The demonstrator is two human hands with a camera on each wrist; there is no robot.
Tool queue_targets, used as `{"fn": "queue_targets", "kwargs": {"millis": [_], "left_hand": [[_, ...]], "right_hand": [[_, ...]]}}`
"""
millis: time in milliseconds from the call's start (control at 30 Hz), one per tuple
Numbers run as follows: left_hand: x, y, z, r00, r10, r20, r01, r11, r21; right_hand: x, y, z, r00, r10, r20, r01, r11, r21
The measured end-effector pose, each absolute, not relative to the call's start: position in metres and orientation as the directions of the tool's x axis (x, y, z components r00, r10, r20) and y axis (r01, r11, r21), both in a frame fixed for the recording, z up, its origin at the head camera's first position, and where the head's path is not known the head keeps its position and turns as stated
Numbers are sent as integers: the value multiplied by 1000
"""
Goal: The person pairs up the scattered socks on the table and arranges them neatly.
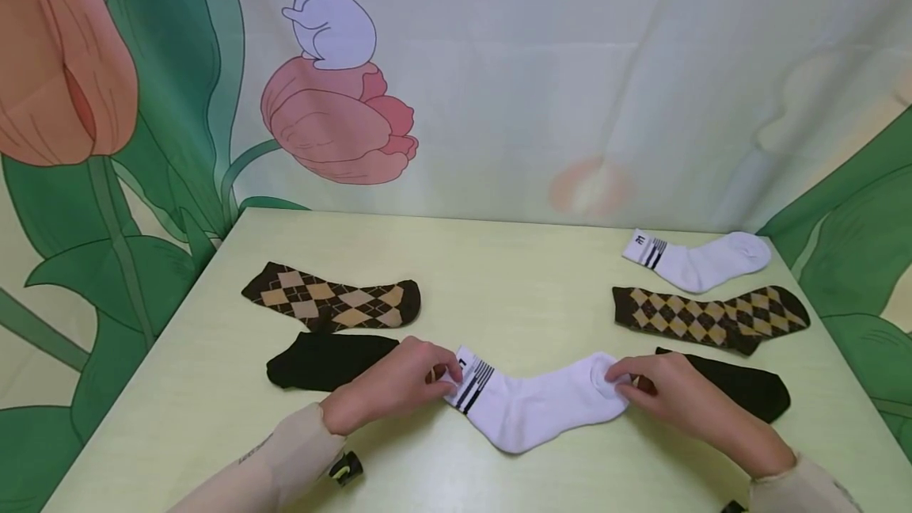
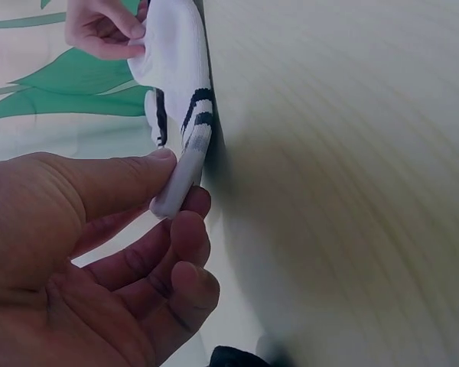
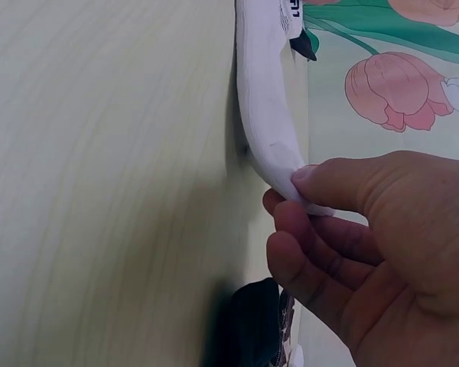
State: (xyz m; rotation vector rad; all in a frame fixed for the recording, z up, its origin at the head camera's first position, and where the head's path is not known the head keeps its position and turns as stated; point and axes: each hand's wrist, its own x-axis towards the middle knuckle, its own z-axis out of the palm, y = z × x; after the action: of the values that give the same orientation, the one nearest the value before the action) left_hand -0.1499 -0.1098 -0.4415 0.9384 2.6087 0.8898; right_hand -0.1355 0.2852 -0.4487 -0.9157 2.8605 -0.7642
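Observation:
A white sock (image 1: 541, 406) with black stripes at its cuff is stretched out at the front middle of the table. My left hand (image 1: 402, 378) pinches its cuff between thumb and fingers, as the left wrist view shows up close at the cuff edge (image 2: 185, 180). At the other end, my right hand (image 1: 677, 390) pinches the toe; in the right wrist view the toe (image 3: 291, 180) is lifted between thumb and fingertips. A black sock (image 1: 328, 359) lies just behind my left hand, and another black sock (image 1: 744, 386) is partly hidden behind my right hand.
At the back left lies a brown argyle sock (image 1: 342, 297). On the right, a second argyle sock (image 1: 705, 317) lies in front of another white striped sock (image 1: 701, 264). A curtain (image 1: 499, 101) printed with flowers hangs behind the pale table (image 1: 484, 275).

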Motion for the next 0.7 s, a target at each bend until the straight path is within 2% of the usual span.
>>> {"fn": "queue_targets", "kwargs": {"millis": [700], "left_hand": [[-149,-108,-445,-746,665,35,571,612,548]], "right_hand": [[-137,286,-452,-844,-536,26,-482,737,-474]]}}
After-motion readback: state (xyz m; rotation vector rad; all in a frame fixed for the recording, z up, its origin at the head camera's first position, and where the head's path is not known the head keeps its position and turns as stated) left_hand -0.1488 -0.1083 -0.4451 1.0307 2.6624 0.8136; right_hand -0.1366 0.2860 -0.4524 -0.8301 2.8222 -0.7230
